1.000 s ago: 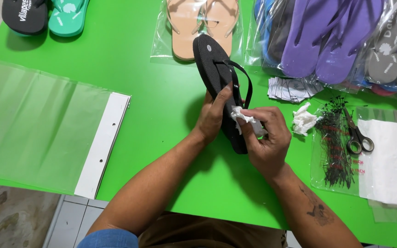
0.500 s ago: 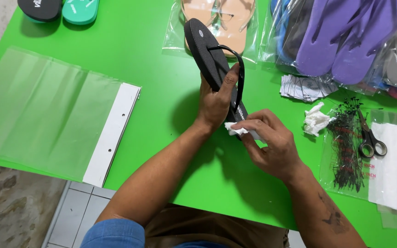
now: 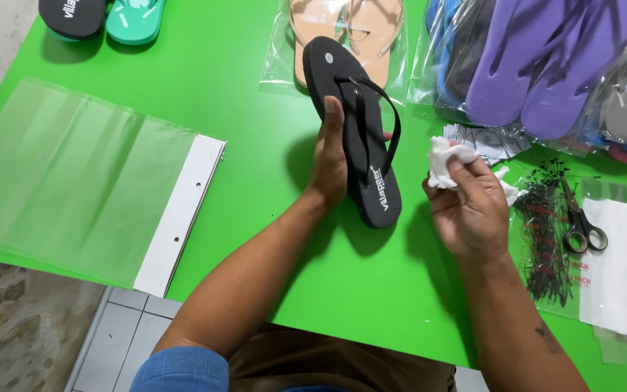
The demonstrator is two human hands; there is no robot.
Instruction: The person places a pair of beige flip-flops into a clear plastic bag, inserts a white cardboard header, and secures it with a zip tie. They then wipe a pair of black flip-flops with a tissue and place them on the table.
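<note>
My left hand (image 3: 330, 156) grips a black flip-flop (image 3: 357, 127) by its left edge and holds it above the green table (image 3: 241, 131), sole tilted toward me, strap facing up. My right hand (image 3: 469, 203) is to the right of the flip-flop, apart from it, closed around a crumpled white tissue (image 3: 444, 158). A second crumpled white scrap (image 3: 508, 187) lies just beyond my right hand on the table.
A stack of clear plastic bags with white header strips (image 3: 88, 185) lies at left. Bagged beige flip-flops (image 3: 350, 22) and purple, blue and grey ones (image 3: 538, 58) line the far edge. Scissors (image 3: 582, 218), a bag of black tag fasteners (image 3: 546, 232) and white paper (image 3: 625, 268) sit at right.
My right hand has pulled away from the flip-flop to the right with the white tissue. My left hand has turned the flip-flop so its upper face shows fully.
</note>
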